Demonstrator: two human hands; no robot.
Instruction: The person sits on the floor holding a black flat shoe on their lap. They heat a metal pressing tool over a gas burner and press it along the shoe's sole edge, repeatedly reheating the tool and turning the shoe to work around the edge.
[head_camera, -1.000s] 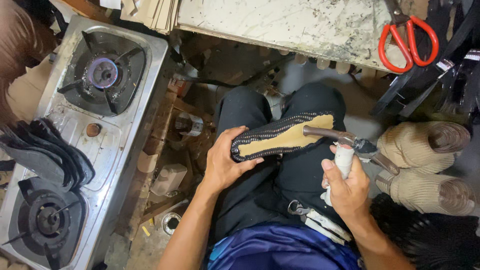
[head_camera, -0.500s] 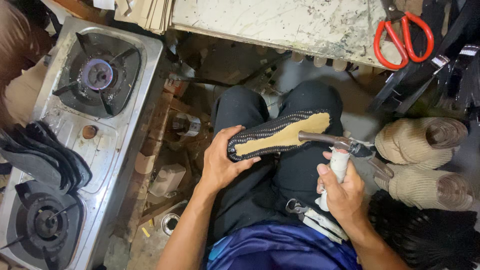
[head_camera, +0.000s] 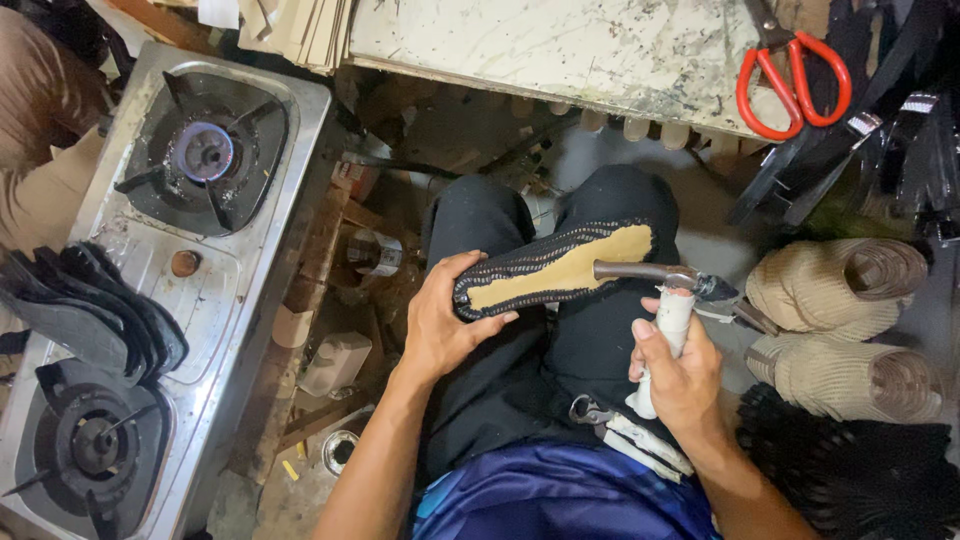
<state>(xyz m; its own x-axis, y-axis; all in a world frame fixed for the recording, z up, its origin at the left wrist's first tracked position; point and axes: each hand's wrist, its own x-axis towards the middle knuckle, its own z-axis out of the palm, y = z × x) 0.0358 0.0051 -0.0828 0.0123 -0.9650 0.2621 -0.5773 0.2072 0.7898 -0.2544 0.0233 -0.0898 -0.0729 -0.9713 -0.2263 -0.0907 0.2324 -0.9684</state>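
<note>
A shoe sole (head_camera: 560, 268) with a tan middle and black stitched rim is kept on the lap, face up, so that its surface can be reached. The left hand (head_camera: 445, 325) is closed around its rear end, thumb on the rim, to keep it steady. The right hand (head_camera: 680, 375) is wrapped around the white-taped handle of a curved metal tool (head_camera: 655, 275) — the tip is laid on the sole's front end. Beyond the right hand, two rolls of beige cord (head_camera: 840, 285) are lying. Far past the left hand a gas stove (head_camera: 215, 260) is seen, one burner lit, with dark soles (head_camera: 95, 315) stacked on it. Red scissors (head_camera: 795, 75) are resting on the surface above. No container with visible contents can be made out.
</note>
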